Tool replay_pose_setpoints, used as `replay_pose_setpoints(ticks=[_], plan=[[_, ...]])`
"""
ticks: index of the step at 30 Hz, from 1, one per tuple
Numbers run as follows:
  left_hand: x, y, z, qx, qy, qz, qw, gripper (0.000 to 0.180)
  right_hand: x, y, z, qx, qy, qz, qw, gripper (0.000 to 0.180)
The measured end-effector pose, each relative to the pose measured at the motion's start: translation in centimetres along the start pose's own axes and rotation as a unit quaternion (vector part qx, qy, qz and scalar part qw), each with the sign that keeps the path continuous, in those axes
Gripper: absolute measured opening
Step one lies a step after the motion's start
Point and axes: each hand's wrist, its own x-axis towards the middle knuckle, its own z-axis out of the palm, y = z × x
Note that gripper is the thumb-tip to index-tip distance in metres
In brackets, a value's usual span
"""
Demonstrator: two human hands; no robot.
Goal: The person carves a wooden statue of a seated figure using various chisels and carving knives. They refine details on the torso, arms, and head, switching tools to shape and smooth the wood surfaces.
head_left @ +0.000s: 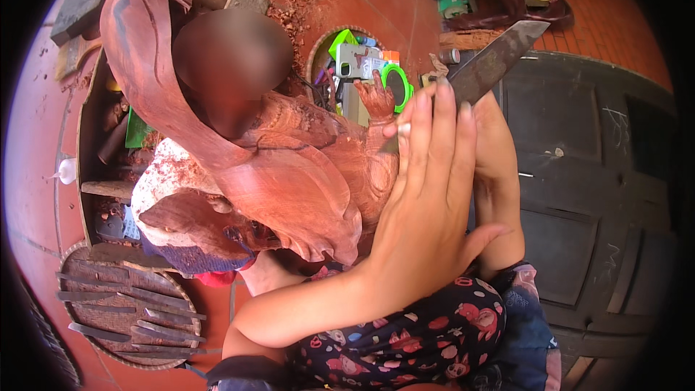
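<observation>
A broad dark metal blade [499, 61] with a slanted tip juts up and right from between my hands. My left hand [431, 181] lies across the front, its fingers stretched out straight and its fingertips at the blade's lower end. Behind it my right hand [499, 145] is around the blade's lower part; most of its fingers and any handle are hidden. Just left of both hands is a reddish wood statue [304, 181] of a hooded figure, tilted to the left, with a small raised carved hand [376, 98] near my fingertips.
A round basket [72, 304] of several flat steel tools sits at lower left. Behind the statue, another basket [315, 58] holds a phone [355, 61] and a green-rimmed round item [397, 87]. A dark panelled wooden surface [557, 174] spans the right. Wood chips [289, 0] litter the tiles.
</observation>
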Motion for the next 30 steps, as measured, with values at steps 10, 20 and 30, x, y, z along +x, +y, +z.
replay_pose_setpoints(ticks=[10,20,30], plan=[[-0.4,0.2,0.1,0.013,-0.001,0.008,1.000,0.106,0.3,0.9,-1.1,-0.082,-0.013,-0.014,0.996,0.013],[-0.5,0.3,0.3,0.017,0.002,0.006,1.000,0.106,0.2,0.8,-1.7,-0.063,-0.096,-0.031,0.993,0.016],[-0.1,0.0,-0.1,0.006,0.036,0.005,0.999,0.107,0.5,-1.1,0.2,-0.087,0.006,0.030,0.996,0.026]])
